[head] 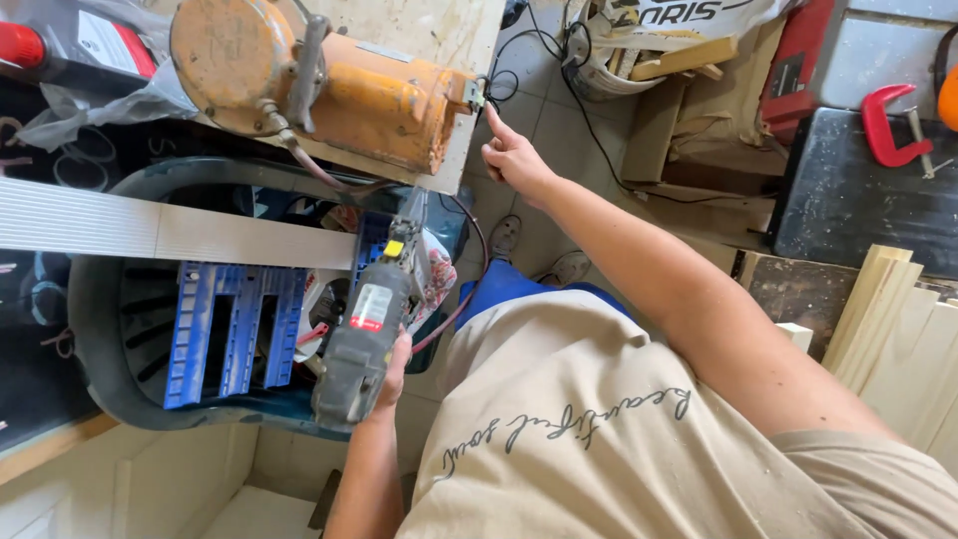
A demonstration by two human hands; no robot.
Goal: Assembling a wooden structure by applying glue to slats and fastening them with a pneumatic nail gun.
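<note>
the left hand is clenched around a grey pneumatic nail gun over the dark plastic tub, while the right hand, grasping nothing, presses a forefinger to the switch at the corner of the wooden board beside the orange cylindrical compressor motor. i judge the red air hose could snag the tub rim and drag the gun, with the ribbed white panel and blue plastic crate crowding it.

A single head-worn camera looks steeply down from close above the person's chest, facing forward over the beige printed shirt toward the pale tiled floor.
</note>
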